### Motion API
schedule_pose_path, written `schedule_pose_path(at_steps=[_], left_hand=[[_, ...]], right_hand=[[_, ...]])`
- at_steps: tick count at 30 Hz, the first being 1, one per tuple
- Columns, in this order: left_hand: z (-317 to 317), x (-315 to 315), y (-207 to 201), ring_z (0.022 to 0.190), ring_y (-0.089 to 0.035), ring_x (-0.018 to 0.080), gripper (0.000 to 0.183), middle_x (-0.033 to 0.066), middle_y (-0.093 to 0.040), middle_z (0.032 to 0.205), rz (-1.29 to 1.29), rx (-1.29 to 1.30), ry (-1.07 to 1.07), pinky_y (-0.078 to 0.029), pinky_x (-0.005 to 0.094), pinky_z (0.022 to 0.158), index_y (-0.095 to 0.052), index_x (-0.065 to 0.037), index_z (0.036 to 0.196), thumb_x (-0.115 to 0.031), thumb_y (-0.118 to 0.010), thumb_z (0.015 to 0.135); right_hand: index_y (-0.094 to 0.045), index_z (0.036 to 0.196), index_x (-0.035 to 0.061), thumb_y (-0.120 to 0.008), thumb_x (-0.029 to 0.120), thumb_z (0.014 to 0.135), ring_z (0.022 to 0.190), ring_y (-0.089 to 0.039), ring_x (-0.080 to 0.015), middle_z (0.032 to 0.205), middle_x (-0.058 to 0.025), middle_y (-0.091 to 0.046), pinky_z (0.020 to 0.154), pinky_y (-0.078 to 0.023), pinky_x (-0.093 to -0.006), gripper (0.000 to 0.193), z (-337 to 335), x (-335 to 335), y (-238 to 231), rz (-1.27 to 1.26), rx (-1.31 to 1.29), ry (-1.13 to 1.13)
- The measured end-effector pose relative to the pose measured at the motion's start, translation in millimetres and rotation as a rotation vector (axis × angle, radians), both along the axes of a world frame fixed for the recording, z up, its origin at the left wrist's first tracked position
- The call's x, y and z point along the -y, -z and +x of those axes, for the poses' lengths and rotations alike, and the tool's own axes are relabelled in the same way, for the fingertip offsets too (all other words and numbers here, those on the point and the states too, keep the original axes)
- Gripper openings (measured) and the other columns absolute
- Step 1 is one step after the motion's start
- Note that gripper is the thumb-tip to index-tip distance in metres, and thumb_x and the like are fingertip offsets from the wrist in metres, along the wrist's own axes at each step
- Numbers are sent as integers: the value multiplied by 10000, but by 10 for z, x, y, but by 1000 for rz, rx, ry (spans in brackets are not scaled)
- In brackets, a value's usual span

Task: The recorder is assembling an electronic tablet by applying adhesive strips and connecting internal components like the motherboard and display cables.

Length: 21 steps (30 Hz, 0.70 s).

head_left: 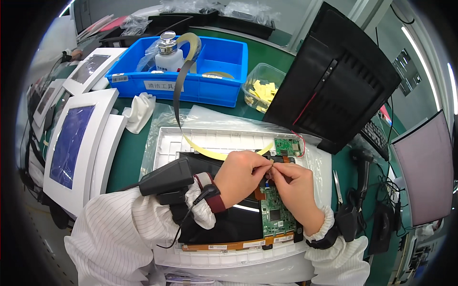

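At bench centre: white display frame (164,143) lying flat on a clear plastic sheet (200,117), long axis running left to right, dark panel back (224,224) facing up.
Left hand (241,175): fingers pinched together on the near end of the yellow tape strip (210,153), right at the panel's top edge; wrist wearing a dark strap with a cord trailing off.
Right hand (295,188): fingertips closed on the same strip end, touching the left hand's fingertips, just above the green circuit board (276,214).
Yellow tape strip: long axis curving from the pinch leftward across the frame's upper part, then turning dark and climbing up toward the blue bin (224,57); free end pointing right, toward the small green board (287,146).
Green circuit board: long axis running toward and away from the body, mounted on the panel's right side, an orange flex strip (229,246) along the panel's near edge.
Small green board: at the frame's top right corner, red wire attached.
Blue bin: behind the frame, holding a white bottle with a metal pump top (168,52).
Left of bench: white-framed screens (76,143) leaning in a row, blue film on the nearest.
Behind right: clear tub of yellow pieces (262,88), black back cover (334,76) propped up.
Right of frame: tweezers (337,186) lying on the green mat (126,152), long axis pointing away from the body.
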<state>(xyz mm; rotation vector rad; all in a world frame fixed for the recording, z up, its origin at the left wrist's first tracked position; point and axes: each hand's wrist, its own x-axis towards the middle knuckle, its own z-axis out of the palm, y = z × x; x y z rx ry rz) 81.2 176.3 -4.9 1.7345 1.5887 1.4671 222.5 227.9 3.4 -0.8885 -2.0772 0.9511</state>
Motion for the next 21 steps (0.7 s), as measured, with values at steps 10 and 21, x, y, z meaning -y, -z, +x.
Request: schedule_pose_path(at_steps=[10, 21], left_hand=[[0, -22, 11, 573, -608, 184, 91, 132, -623, 710, 1, 28, 28, -465, 246, 527, -641, 4, 807, -38, -632, 727], [4, -42, 51, 561, -606, 172, 94, 128, -622, 709, 50, 24, 36, -465, 239, 517, -637, 9, 815, -36, -629, 733]], right_hand=[[-631, 812, -43, -590, -10, 721, 641, -614, -232, 736, -160, -629, 568, -466, -274, 105, 15, 6, -32, 30, 21, 16], [-628, 802, -44, -591, -7, 715, 633, -608, -250, 727, -168, -623, 572, -463, -286, 101, 22, -6, -23, 37, 24, 20]])
